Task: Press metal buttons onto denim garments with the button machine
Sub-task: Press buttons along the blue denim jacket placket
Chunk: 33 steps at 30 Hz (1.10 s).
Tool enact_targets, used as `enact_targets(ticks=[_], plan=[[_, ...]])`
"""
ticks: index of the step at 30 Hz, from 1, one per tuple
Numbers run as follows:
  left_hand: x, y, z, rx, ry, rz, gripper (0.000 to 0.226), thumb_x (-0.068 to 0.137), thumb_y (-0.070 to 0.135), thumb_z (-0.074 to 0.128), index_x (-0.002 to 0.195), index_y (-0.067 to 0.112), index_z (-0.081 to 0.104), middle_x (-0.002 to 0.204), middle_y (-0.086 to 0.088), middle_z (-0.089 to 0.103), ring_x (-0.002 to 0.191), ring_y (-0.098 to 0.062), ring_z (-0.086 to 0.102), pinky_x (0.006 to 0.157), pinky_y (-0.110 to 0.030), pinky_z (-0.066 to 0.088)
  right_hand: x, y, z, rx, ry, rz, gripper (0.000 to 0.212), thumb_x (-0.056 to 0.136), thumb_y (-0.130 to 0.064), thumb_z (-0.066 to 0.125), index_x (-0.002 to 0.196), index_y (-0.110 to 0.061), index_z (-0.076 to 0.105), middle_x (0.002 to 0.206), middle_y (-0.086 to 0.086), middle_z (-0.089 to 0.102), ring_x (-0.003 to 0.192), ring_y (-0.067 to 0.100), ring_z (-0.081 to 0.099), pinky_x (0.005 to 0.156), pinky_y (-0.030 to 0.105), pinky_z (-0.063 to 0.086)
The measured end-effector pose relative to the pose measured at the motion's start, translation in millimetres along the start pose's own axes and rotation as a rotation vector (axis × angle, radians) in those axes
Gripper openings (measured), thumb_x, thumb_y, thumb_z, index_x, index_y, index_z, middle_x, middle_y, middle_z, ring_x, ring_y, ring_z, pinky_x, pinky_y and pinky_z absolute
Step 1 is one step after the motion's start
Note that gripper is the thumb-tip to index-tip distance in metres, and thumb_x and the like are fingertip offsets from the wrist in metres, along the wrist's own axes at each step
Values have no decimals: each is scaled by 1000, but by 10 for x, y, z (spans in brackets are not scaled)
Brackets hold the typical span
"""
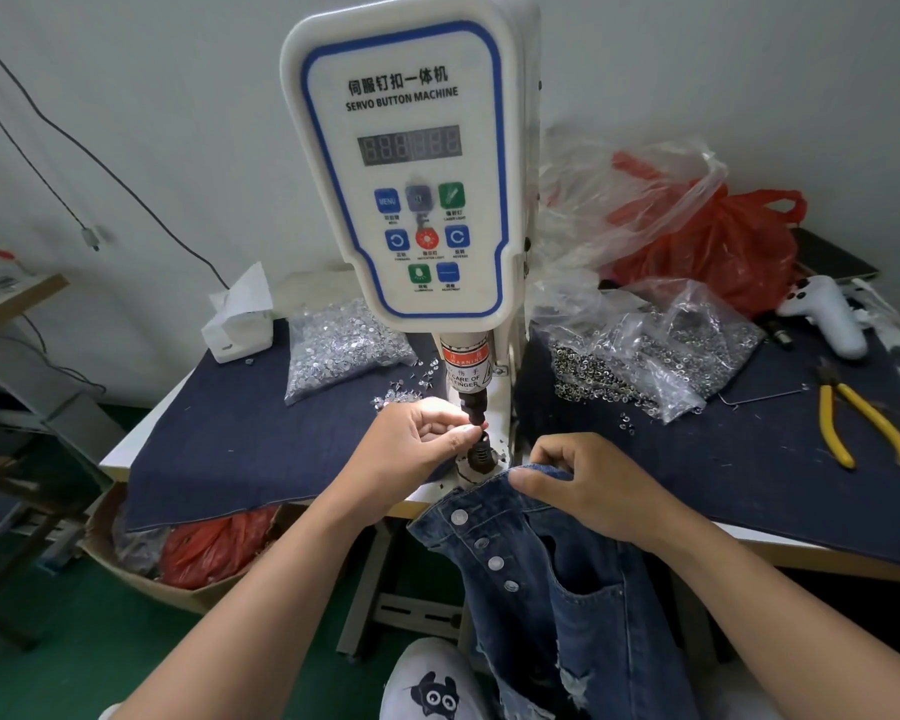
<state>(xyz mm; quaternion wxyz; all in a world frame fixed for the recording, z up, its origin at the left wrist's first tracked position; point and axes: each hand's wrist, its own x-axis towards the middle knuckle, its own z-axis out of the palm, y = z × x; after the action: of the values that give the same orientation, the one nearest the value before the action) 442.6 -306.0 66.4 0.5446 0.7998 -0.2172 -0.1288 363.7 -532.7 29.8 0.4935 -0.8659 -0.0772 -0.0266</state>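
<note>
The white servo button machine (406,163) stands at the table's middle, its black press head (475,407) above the lower die (480,452). My left hand (417,433) reaches to the gap between them, its fingertips pinching a small part there, too small to make out. My right hand (588,485) grips the top edge of a blue denim garment (567,589) just right of the die. Several silver buttons (481,543) run down the garment's placket. The garment hangs off the table's front edge toward my lap.
A clear bag of silver studs (341,345) lies left of the machine, and a bag of metal buttons (640,356) lies right. Yellow pliers (863,428) and a white tool (827,314) sit far right. Red plastic bags (707,236) pile behind. A cardboard box (141,558) stands below left.
</note>
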Motion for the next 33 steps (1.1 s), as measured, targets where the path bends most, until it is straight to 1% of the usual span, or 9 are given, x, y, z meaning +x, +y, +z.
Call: enact_targets(ticks=[1, 3, 7, 10, 21, 27, 29, 31, 33], plan=[[7, -3, 0, 0, -9, -14, 14, 95, 24, 79, 95, 10, 78, 55, 17, 58, 54, 1, 50, 57, -13, 42, -1, -1, 0, -1, 0, 0, 38, 89, -50, 73, 68, -21, 59, 54, -15, 48, 50, 0, 41, 51, 15, 34], [16, 17, -11, 7, -18, -19, 15, 95, 27, 79, 93, 12, 79, 62, 11, 62, 61, -6, 52, 60, -15, 43, -4, -4, 1, -4, 0, 0, 38, 88, -50, 73, 68, -20, 59, 54, -15, 48, 50, 0, 41, 51, 15, 35], [-1, 51, -21, -64, -56, -42, 9, 95, 24, 78, 91, 16, 81, 75, 3, 74, 69, -5, 67, 63, -13, 50, -7, -14, -3, -17, 0, 9, 40, 89, -50, 73, 70, -17, 60, 55, -14, 48, 51, 0, 41, 51, 15, 35], [-14, 67, -13, -139, -79, -86, 10, 94, 24, 79, 94, 14, 81, 78, -2, 78, 71, -5, 71, 64, -15, 53, -12, -21, -4, -20, 5, 13, 40, 88, -50, 73, 69, -18, 59, 54, -15, 48, 50, 0, 41, 51, 15, 35], [23, 87, -5, -59, -47, -107, 4, 94, 17, 78, 91, 16, 79, 89, -4, 80, 81, -10, 74, 70, -16, 56, -19, -10, -7, -16, -6, 22, 41, 88, -53, 72, 71, -19, 59, 54, -14, 48, 51, 0, 41, 50, 15, 34], [-5, 92, -3, -66, -27, -101, 7, 95, 20, 76, 101, 18, 74, 98, -3, 80, 89, -10, 76, 74, -17, 57, -16, -22, -12, 4, -20, 34, 46, 85, -63, 66, 72, -19, 62, 55, -14, 46, 52, 2, 40, 52, 17, 33], [-114, 41, 50, -12, 98, -55, 13, 95, 30, 76, 100, 22, 67, 96, 4, 76, 88, -11, 74, 78, -21, 58, -11, -30, -20, 11, -37, 39, 46, 89, -60, 67, 74, -17, 66, 56, -13, 45, 54, 4, 39, 54, 20, 33], [-301, -64, 105, 136, 201, 61, 28, 88, 46, 75, 94, 24, 60, 87, 10, 68, 80, -7, 65, 73, -19, 52, -10, -60, -44, 27, -66, 48, 44, 91, -58, 67, 77, -17, 70, 60, -9, 47, 58, 6, 41, 59, 25, 35], [-496, -169, 124, 238, 105, 131, 33, 83, 54, 75, 95, 28, 60, 91, 13, 64, 83, -4, 60, 73, -19, 50, -23, -135, -81, 52, -126, 56, 40, 91, -58, 65, 78, -21, 72, 64, -5, 51, 63, 9, 43, 64, 29, 36]])
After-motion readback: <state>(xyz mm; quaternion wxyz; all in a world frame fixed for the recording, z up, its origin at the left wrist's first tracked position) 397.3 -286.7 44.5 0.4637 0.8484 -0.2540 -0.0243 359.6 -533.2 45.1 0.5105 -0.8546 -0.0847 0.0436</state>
